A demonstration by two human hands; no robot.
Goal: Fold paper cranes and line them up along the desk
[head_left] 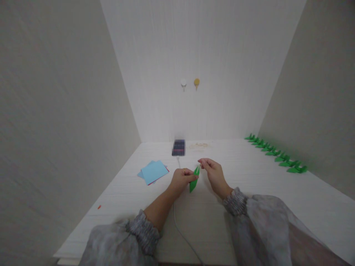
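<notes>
A small green folded paper piece is held above the white table near its middle. My left hand is closed around its lower part. My right hand sits just to the right, its fingertips pinched at the paper's upper tip. Both wrists wear grey gathered sleeves.
A stack of light blue and red paper sheets lies left of my hands. A dark phone lies at the back with a grey cable running toward me. Several green folded paper pieces line the right wall. Two hooks hang on the back wall.
</notes>
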